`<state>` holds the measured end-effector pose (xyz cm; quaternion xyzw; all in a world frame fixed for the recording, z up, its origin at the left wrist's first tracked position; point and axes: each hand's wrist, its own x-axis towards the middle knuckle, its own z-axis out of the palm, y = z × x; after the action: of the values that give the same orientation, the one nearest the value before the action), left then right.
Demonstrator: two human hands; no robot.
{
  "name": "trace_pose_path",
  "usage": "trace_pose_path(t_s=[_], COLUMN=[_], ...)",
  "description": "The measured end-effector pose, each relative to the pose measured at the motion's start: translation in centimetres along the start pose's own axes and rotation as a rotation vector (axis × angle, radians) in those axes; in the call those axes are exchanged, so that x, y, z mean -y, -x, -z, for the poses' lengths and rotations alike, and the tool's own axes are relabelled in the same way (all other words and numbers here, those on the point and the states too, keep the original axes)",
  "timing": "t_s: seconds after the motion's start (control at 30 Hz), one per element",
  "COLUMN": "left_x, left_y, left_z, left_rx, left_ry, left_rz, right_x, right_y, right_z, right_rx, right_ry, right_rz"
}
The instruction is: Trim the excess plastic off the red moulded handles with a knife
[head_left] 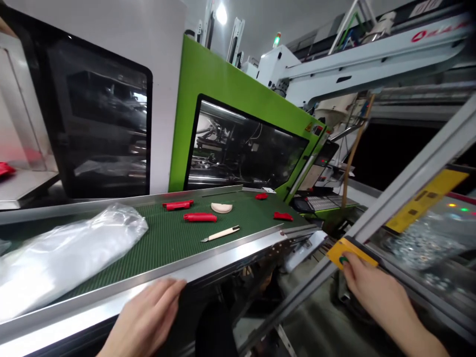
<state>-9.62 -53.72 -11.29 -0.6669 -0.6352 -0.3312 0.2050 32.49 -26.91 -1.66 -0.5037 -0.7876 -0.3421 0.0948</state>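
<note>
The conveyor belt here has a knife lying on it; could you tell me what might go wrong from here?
The utility knife lies loose on the belt, its tip angled towards the left hand on the metal edge, so a careless reach could mean a cut. The right hand is on a yellow handle on an aluminium frame, where fingers might get pinched if the frame moves.

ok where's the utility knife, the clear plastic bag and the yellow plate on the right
utility knife [225, 232]: head view, on the cream handle
clear plastic bag [67, 258]: head view, on its middle
yellow plate [357, 252]: head view, on its flat face
</note>
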Motion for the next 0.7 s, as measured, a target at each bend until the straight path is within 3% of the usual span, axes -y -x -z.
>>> trace_pose_path(t_s=[0.03,0.1,0.2,0.27,0.37,0.47,0.57,0.7], left_x=[0.7,2.6,6.0,8.1,10.4,11.3,11.1,10.5], left_y=[-2.8,-8.5,-15.2,-17.7,-19.1,-19.0,-18.7,-17.6], left_z=[-0.1,-0.7,-2.9,-4.9,-7.8,-9.1,-8.9,-7.2], left_rx=[0.052,0.291,0.369,0.426,0.549,0.632,0.633,0.534], left_ry=[-0.035,-0.108,-0.140,-0.147,-0.157,-0.162,-0.167,-0.173], left_rz=[-0.032,0.026,0.071,0.077,0.099,0.117,0.103,0.084], right_x=[0.0,-0.1,-0.3,-0.4,-0.8,-0.8,-0.2,1.1], right_y=[-0.2,-0.4,-0.5,-0.3,-0.1,-0.2,-0.5,-1.1], right_z=[-0.1,-0.5,-1.2,-1.6,-1.8,-1.5,-0.9,0.6], right_rx=[0.008,0.016,0.007,0.001,-0.021,-0.024,0.007,0.082], right_ry=[0.011,0.016,-0.009,-0.036,-0.064,-0.060,-0.034,0.005], right_rz=[0.002,0.003,-0.006,-0.002,0.013,0.023,0.011,-0.041])
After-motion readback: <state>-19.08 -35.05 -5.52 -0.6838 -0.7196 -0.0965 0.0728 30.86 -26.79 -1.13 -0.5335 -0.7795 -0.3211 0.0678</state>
